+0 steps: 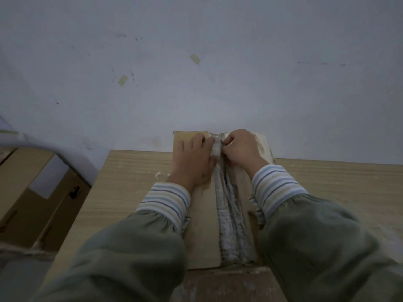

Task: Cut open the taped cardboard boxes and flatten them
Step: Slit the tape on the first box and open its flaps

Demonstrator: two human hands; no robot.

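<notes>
Head view: brown cardboard box [204, 225] with wrinkled grey tape [229, 216] lengthwise.

You're in a plain, bare room, likely a storeroom: a scuffed pale wall [196, 62] with tape scraps, a light wood-grain tabletop [122, 182], brown cardboard boxes [32, 203] beyond its left edge.

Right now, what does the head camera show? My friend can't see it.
Two hands work at the far end of a taped cardboard box on a wooden table. The left hand presses flat; the right hand is curled at the tape seam.
</notes>
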